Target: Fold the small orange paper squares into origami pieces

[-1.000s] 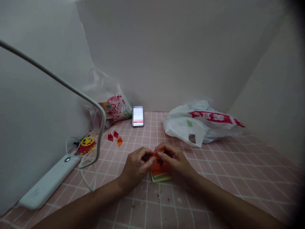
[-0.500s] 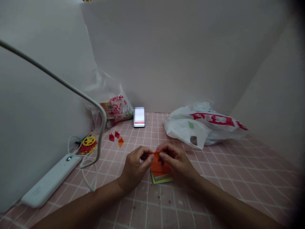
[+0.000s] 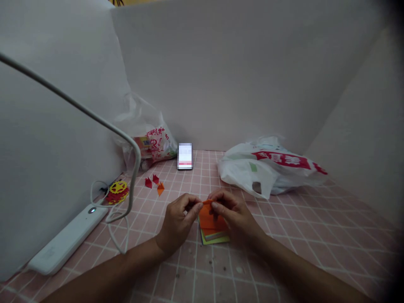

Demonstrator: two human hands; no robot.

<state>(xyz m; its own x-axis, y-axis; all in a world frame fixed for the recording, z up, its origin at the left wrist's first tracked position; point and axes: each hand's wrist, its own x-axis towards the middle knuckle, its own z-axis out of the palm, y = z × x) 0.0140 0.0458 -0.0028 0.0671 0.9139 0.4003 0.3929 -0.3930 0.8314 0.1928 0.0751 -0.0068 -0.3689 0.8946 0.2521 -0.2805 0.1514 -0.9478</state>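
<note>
Between my fingertips is a small folded piece of orange paper [image 3: 207, 202]. My left hand [image 3: 180, 221] pinches its left end, thumb against the fingers. My right hand [image 3: 232, 210] pinches the right end the same way, and its fingers partly cover the paper. Just beneath lies a stack of coloured paper sheets [image 3: 213, 240], orange on top with pale and yellow-green edges showing below. Farther off to the left lie two red folded paper pieces [image 3: 148, 182] and an orange folded paper piece [image 3: 160, 189].
A phone [image 3: 185, 156] stands at the back, beside a filled plastic bag [image 3: 158, 141]. Another white plastic bag [image 3: 271, 164] lies back right. At left are a power strip [image 3: 67, 242], yellow and red cut-out shapes [image 3: 118, 191] and a pale cable [image 3: 134, 168] arching across the view.
The view has tilted very slightly. Both hands keep their pinch on the orange paper in nearly the same place, with only small finger shifts.
</note>
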